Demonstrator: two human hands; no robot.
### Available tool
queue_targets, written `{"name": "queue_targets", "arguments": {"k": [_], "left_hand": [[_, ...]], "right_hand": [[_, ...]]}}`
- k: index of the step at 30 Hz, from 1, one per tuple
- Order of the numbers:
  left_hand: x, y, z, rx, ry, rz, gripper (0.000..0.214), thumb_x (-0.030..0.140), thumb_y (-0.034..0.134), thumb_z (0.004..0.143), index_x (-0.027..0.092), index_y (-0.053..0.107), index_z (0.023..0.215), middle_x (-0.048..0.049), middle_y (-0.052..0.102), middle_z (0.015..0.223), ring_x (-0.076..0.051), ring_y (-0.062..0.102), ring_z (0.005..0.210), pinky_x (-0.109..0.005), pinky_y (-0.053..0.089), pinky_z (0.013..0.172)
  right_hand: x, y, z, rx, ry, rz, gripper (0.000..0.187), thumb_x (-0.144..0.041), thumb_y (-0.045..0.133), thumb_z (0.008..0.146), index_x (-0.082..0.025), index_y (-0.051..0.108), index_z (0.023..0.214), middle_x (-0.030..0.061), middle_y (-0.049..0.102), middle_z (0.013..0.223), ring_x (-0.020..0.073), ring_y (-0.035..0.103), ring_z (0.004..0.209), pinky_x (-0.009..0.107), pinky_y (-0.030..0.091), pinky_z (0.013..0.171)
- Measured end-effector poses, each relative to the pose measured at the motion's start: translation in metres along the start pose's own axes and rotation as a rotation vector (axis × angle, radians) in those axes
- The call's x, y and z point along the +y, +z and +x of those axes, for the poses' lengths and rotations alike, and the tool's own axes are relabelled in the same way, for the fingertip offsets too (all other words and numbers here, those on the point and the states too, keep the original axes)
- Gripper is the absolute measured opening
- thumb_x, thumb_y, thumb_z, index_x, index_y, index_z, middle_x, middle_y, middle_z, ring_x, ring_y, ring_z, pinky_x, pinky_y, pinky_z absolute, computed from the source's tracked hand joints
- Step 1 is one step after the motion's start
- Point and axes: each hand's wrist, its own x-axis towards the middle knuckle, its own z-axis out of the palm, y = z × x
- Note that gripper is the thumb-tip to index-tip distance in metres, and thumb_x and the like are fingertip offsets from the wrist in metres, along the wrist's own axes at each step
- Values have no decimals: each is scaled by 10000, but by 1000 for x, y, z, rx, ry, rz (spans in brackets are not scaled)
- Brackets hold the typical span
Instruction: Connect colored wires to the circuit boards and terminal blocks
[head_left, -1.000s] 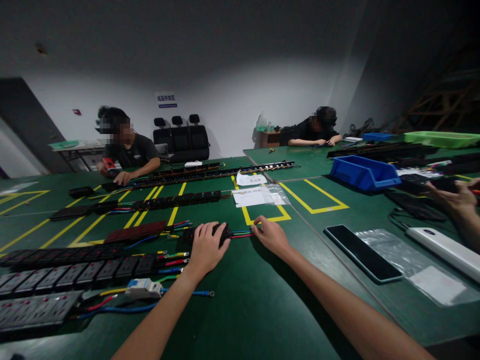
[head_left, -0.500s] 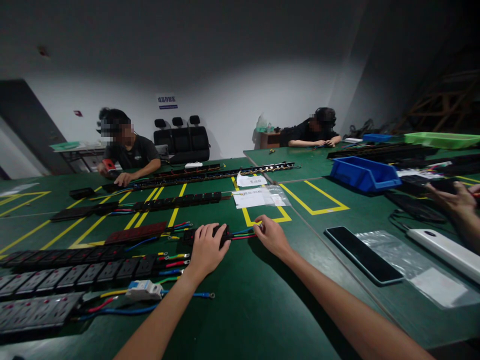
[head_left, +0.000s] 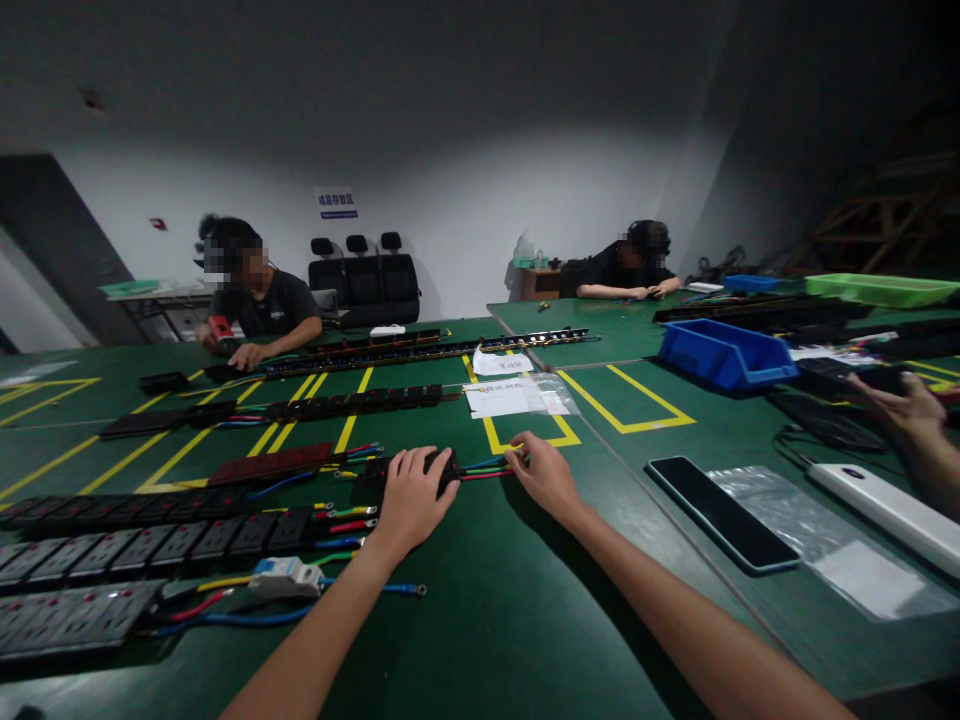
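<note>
My left hand [head_left: 418,495] lies over a small black socket module [head_left: 375,472], with its fingers curled across the top and far side. Blue, green and red wires [head_left: 482,468] come out of the module's right end. At their far ends my right hand [head_left: 541,475] pinches them between thumb and fingers; the tips are hidden. Left of the module is a dark red strip [head_left: 270,464] with short wires. Nearer to me, several black socket strips [head_left: 176,543] lie side by side with lugged wire ends, and a white-and-blue breaker [head_left: 285,577] sits by my left forearm.
A phone [head_left: 721,514], a clear plastic bag [head_left: 847,545] and a white power bank [head_left: 889,515] lie at right. Beyond stands a blue bin [head_left: 726,355]. Paper labels [head_left: 501,397] lie ahead. Two people work across the table; another person's hand [head_left: 911,412] shows at right.
Both hands stay almost where they were, on the module and the wires. The view has shifted very slightly. At the right edge, the other person's hand has moved a little.
</note>
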Motion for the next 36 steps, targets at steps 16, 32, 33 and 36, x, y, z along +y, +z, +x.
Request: {"name": "queue_targets", "arguments": {"k": [16, 32, 33, 36], "left_hand": [[0, -1, -1, -6, 2, -11, 459, 438, 499, 979, 219, 572, 1376, -119, 603, 1307, -292, 535, 1224, -522, 388, 1083], [0, -1, 0, -10, -7, -10, 461, 438, 497, 980, 216, 575, 1377, -122, 605, 1310, -297, 535, 1227, -531, 391, 1084], [0, -1, 0, -8, -8, -10, 459, 437, 496, 981, 217, 577, 1375, -122, 606, 1309, -297, 535, 1227, -531, 390, 1085], [0, 0, 0, 1, -7, -11, 454, 436, 502, 976, 228, 579, 1372, -118, 611, 1304, -298, 539, 1225, -529, 396, 1080]], "right_hand": [[-2, -2, 0, -38, 32, -42, 178, -349, 578, 934, -227, 643, 1047, 33, 712, 861, 204, 631, 828, 282, 371, 675], [-2, -2, 0, -35, 12, -70, 165, -352, 574, 941, -220, 650, 1006, 32, 703, 838, 192, 615, 780, 274, 341, 645], [-2, -2, 0, -36, 13, -73, 162, -350, 576, 940, -221, 651, 1004, 33, 703, 837, 193, 615, 779, 275, 339, 642], [-2, -2, 0, -36, 14, -76, 165, -355, 574, 940, -225, 653, 1005, 33, 705, 840, 192, 616, 779, 275, 337, 641]]}}
